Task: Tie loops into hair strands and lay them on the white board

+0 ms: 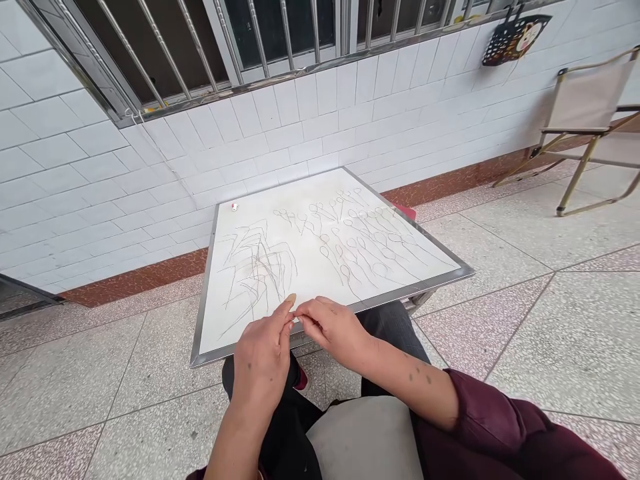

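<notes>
My left hand (265, 347) and my right hand (335, 327) meet at the near edge of a white table (310, 190) with a metal rim. The fingers of both are pinched together, fingertips touching; what they hold is too small to make out. Several thin dark wires bent into loops with long tails (380, 270) lie on the right half of the tabletop. On the left half, just beyond my left hand, is a loose pile of bent wires without loops (260, 260). A small red and white item (235, 207) rests near the far left corner.
Behind the table stands a white tiled wall (320, 127) with a barred window above. A folding chair (590, 100) is at the right, and a black basket (515, 40) hangs from the window bars. Something red (405, 211) shows behind the table's right edge.
</notes>
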Tool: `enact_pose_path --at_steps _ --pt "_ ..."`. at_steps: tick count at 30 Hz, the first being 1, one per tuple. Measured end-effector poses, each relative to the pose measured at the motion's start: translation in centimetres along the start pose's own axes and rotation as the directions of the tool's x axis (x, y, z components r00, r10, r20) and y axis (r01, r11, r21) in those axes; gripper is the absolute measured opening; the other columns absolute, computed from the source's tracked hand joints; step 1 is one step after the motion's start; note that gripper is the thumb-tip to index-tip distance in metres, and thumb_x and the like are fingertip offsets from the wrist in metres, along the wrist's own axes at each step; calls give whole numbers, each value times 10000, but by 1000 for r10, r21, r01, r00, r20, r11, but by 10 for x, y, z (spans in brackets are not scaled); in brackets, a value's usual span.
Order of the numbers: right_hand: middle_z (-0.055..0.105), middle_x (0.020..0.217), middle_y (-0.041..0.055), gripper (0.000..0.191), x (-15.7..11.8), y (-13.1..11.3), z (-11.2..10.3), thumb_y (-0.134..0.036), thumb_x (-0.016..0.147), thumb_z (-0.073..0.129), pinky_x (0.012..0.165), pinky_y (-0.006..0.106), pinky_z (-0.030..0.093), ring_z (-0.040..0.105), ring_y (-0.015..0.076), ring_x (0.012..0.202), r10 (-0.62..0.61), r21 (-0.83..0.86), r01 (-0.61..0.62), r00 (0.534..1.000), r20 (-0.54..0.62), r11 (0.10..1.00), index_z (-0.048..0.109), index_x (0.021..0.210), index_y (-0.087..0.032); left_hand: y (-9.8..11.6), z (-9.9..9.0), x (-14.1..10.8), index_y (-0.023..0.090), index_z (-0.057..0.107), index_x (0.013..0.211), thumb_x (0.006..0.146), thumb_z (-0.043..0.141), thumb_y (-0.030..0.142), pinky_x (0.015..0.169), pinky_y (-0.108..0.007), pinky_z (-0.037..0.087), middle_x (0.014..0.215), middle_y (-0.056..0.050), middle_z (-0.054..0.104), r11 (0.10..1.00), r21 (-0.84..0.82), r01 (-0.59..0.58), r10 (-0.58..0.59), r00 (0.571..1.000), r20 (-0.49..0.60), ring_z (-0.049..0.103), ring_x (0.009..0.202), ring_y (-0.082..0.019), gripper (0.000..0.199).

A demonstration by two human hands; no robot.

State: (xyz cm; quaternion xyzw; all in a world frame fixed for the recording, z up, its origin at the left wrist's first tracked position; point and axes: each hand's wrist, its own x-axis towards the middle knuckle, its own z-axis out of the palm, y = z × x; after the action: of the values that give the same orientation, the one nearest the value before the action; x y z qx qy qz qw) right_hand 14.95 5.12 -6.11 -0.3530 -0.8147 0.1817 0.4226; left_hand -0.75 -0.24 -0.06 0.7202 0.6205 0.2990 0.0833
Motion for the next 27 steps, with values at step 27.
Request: enact_pose_path --at_steps 27 --pt "709 847 48 79 -1 1 3 -244 937 564 640 289 487 658 186 747 183 94 -170 972 -146 981 618 966 -194 11 29 8 229 550 1340 864 639 306 873 -333 551 957 -28 763 691 -657 299 -364 930 40 711 874 -173 490"
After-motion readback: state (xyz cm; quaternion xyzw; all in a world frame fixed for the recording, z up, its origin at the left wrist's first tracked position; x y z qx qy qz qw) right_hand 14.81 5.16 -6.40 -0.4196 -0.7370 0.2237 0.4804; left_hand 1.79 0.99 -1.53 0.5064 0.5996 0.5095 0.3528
